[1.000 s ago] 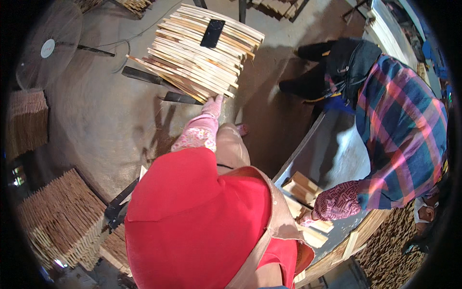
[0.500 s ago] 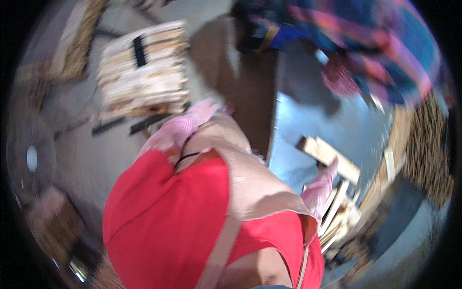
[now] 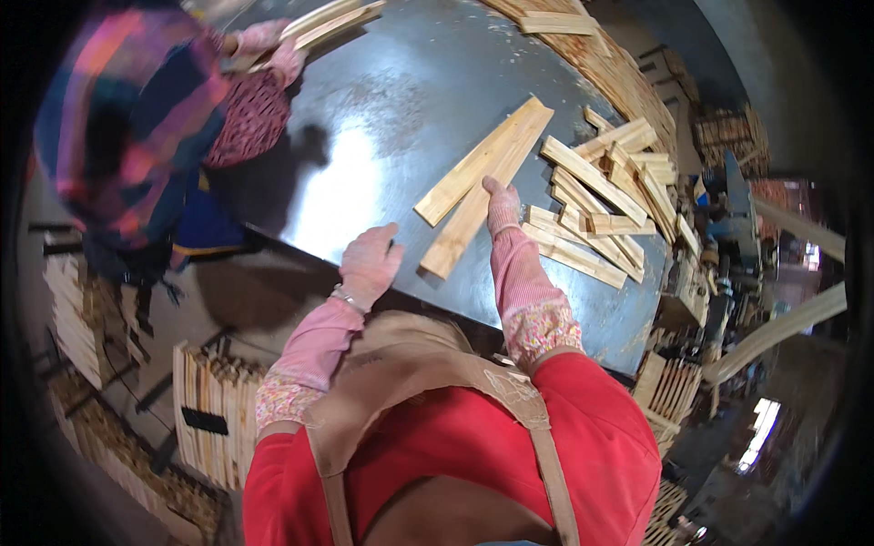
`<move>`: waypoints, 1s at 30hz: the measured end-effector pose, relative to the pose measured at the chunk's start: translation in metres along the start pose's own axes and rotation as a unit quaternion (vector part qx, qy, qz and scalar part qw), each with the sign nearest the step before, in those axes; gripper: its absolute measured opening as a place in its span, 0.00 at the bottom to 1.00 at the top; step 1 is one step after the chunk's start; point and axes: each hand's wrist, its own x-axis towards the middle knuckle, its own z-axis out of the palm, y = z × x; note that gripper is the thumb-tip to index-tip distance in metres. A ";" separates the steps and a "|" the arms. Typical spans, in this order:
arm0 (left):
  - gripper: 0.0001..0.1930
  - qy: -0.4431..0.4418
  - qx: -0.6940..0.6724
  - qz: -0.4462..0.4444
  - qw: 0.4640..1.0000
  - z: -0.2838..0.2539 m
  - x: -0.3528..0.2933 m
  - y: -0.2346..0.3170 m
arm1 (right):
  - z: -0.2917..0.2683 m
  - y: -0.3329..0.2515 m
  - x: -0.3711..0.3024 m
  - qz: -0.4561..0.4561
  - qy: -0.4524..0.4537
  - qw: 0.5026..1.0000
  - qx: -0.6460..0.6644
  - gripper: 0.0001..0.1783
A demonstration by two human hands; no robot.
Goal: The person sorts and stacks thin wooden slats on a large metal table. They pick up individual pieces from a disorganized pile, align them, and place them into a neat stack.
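Well, I count two long wooden strips before this person, spread apart nearest the body and overlapping at their far ends. The right hand point(image 3: 503, 207) holds one, the right strip point(image 3: 469, 225), thumb over its edge, the other fingers mostly hidden. The left strip point(image 3: 460, 177) lies to the left of those fingers. The left hand point(image 3: 369, 264) is by the near edge of the table point(image 3: 401, 118), its fingers loosely parted and empty; I can't tell if they touch the metal. Just right of the right fingers is one pile of shorter pieces point(image 3: 596, 179), over a dozen, too tangled to count exactly. Well beyond the left fingers, one co-worker's two hands point(image 3: 288, 62) hold two strips point(image 3: 341, 25).
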 end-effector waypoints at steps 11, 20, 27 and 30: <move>0.32 -0.180 0.042 0.014 0.983 0.071 0.112 0.077 | -0.073 0.005 -0.009 -0.063 0.030 0.994 -0.084 0.31; 0.44 -0.199 0.152 -0.120 0.961 0.074 0.067 0.118 | -0.113 -0.007 0.049 -0.285 -0.190 0.903 -0.259 0.33; 0.41 -0.164 0.189 -0.196 0.948 0.081 0.071 0.113 | -0.294 -0.014 0.238 -0.155 -0.039 0.783 -0.601 0.46; 0.35 -0.122 0.221 -0.298 0.921 0.060 0.071 0.097 | -0.292 -0.028 0.254 -0.156 -0.075 0.779 -0.602 0.45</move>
